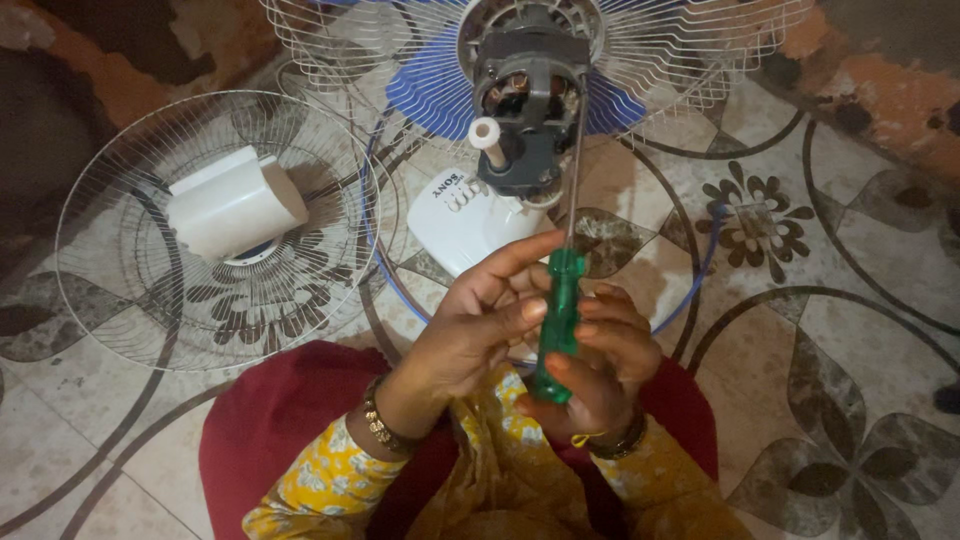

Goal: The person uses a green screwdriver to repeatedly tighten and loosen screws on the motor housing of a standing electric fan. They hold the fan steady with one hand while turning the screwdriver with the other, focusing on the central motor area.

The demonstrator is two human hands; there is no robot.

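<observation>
A screwdriver (558, 322) with a green handle stands upright, its long steel shaft reaching up to the grey fan motor (528, 95). My right hand (602, 365) grips the handle from the right and below. From the left, my left hand (478, 325) has its fingers curled against the upper part of the handle. The motor housing is open, showing copper windings, with a white knob (487, 135) sticking out at its left. Blue fan blades (430, 95) and a wire rear guard lie behind the motor.
A loose round wire fan guard (215, 230) lies on the patterned tile floor at left, with a white motor cover (235, 205) resting on it. The white fan base (460, 215) sits below the motor. My knees in red and yellow cloth fill the bottom centre.
</observation>
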